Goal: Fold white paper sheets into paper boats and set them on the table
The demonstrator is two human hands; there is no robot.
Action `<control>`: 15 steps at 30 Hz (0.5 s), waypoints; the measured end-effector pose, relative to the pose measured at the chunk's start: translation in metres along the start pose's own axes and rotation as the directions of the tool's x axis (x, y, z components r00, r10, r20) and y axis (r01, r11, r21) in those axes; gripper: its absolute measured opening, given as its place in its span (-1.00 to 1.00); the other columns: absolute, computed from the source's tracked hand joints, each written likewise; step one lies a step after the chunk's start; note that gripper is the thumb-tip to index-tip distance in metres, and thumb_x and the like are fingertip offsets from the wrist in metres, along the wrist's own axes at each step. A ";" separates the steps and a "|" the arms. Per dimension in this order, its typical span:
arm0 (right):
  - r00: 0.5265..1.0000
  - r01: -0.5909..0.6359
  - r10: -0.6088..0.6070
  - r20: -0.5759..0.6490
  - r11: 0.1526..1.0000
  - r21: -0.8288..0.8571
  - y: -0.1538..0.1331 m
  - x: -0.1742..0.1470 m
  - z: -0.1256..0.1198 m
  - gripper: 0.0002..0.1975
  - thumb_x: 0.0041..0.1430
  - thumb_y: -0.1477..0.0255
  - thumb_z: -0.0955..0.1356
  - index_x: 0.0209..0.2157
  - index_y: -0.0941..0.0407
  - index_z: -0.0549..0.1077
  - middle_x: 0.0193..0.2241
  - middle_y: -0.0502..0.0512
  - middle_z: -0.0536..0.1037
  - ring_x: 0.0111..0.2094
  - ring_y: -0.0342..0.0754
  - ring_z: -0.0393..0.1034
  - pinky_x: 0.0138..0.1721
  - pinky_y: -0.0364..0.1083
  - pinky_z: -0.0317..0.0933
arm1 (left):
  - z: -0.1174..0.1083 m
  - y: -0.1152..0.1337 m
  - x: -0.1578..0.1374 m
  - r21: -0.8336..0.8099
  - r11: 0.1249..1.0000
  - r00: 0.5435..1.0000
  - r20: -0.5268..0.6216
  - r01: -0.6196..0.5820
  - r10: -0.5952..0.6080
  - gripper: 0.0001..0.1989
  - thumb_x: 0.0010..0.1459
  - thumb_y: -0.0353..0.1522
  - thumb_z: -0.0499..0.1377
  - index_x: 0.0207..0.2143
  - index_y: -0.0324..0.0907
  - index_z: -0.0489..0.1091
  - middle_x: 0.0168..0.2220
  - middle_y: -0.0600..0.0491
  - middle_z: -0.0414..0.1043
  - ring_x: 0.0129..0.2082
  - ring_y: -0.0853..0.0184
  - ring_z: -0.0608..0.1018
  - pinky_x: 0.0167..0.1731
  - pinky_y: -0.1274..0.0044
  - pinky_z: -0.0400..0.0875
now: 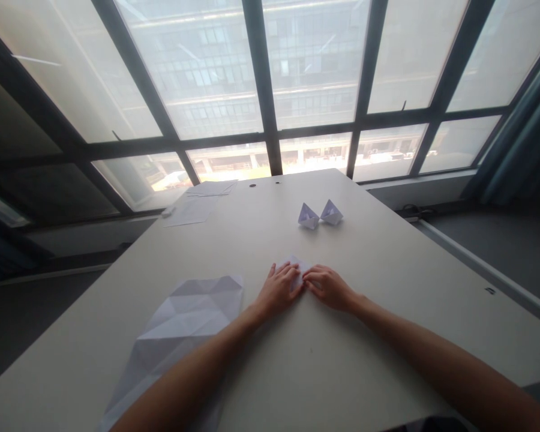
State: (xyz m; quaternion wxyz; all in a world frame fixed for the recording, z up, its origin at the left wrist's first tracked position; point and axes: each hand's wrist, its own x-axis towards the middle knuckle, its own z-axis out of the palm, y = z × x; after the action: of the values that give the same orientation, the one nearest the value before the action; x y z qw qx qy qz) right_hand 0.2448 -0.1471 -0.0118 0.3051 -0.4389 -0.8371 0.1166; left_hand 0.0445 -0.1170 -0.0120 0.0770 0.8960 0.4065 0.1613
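Note:
A small folded piece of white paper (299,263) lies flat on the table, partly covered by both hands. My left hand (279,284) rests on its left part with the fingers stretched out over it. At its right edge my right hand (326,284) has thumb and fingertips pinched together on the paper. Beyond the hands stand two folded paper boats (308,216), side by side. A large creased sheet of paper (184,318) lies to the left, partly under my left forearm.
The white table (387,270) narrows toward tall windows (315,66). Several flat paper sheets (189,212) lie at its far left. Round holes (252,185) sit near the far edge. A blue curtain (517,132) hangs at the right.

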 end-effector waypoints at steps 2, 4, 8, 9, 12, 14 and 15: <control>1.000 0.001 -0.001 -0.015 0.999 -0.032 0.005 0.000 0.004 -0.74 0.24 0.48 0.29 -0.10 0.08 0.55 -0.06 0.15 0.56 0.01 0.01 0.39 0.11 0.01 0.18 | 0.001 -0.002 0.000 -0.003 1.000 1.000 0.018 -0.009 0.009 -0.69 0.28 -0.22 0.08 0.05 -0.05 0.29 0.22 -0.01 0.26 0.28 0.19 0.20 0.28 0.12 -0.11; 1.000 0.004 -0.004 -0.012 0.998 -0.069 0.010 0.000 0.006 -0.70 0.23 0.47 0.30 -0.03 0.08 0.52 0.04 0.17 0.50 0.10 0.05 0.32 0.17 0.05 0.12 | 0.001 -0.003 0.000 0.004 1.000 0.999 0.025 -0.028 0.028 -0.66 0.29 -0.25 0.06 0.10 -0.04 0.27 0.23 -0.01 0.25 0.29 0.19 0.17 0.28 0.12 -0.10; 1.000 -0.027 0.026 -0.009 0.994 -0.109 0.010 0.001 0.006 -0.71 0.28 0.43 0.27 -0.04 0.07 0.53 0.02 0.16 0.52 0.09 0.04 0.34 0.17 0.05 0.10 | 0.000 -0.002 0.000 0.026 0.999 0.999 0.019 -0.041 0.040 -0.66 0.28 -0.33 0.06 0.11 -0.04 0.31 0.21 0.00 0.27 0.30 0.18 0.17 0.29 0.16 -0.12; 0.999 -0.040 0.039 -0.012 0.992 -0.118 0.008 0.002 0.005 -0.73 0.28 0.42 0.27 -0.07 0.06 0.55 -0.01 0.15 0.54 0.05 0.03 0.36 0.15 0.04 0.11 | 0.000 -0.002 0.000 0.026 0.999 0.999 0.017 -0.040 0.039 -0.66 0.28 -0.35 0.05 0.11 -0.04 0.32 0.20 0.01 0.29 0.29 0.19 0.17 0.29 0.17 -0.11; 0.996 -0.086 0.084 -0.023 0.984 -0.159 0.000 0.004 0.001 -0.77 0.30 0.39 0.27 -0.17 0.07 0.58 -0.15 0.14 0.59 -0.05 0.02 0.40 0.10 0.01 0.12 | 0.001 -0.002 0.000 0.016 0.999 0.999 0.000 -0.036 0.036 -0.65 0.30 -0.40 0.00 0.09 -0.02 0.35 0.19 0.04 0.32 0.28 0.20 0.20 0.29 0.19 -0.07; 0.995 -0.102 0.100 -0.019 0.978 -0.183 -0.004 0.005 -0.001 -0.77 0.30 0.38 0.27 -0.20 0.09 0.58 -0.23 0.14 0.59 -0.11 0.01 0.41 0.05 -0.01 0.14 | 0.001 -0.003 0.000 0.009 0.999 0.999 -0.010 -0.033 0.033 -0.63 0.30 -0.44 -0.02 0.08 -0.01 0.38 0.18 0.05 0.33 0.26 0.20 0.23 0.28 0.22 -0.02; 0.995 -0.100 0.100 -0.014 0.976 -0.192 -0.005 0.005 -0.002 -0.76 0.30 0.38 0.27 -0.22 0.09 0.58 -0.26 0.14 0.58 -0.14 0.01 0.41 0.02 -0.01 0.15 | 0.002 -0.003 0.000 0.007 0.999 0.999 -0.014 -0.033 0.033 -0.62 0.29 -0.46 -0.02 0.08 -0.01 0.39 0.18 0.05 0.33 0.25 0.20 0.24 0.27 0.23 0.02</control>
State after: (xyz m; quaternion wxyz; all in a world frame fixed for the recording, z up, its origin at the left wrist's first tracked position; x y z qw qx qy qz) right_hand 0.2409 -0.1459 -0.0057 0.2567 -0.5080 -0.8207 0.0496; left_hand 0.0426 -0.1149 -0.0143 0.0686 0.9017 0.3927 0.1675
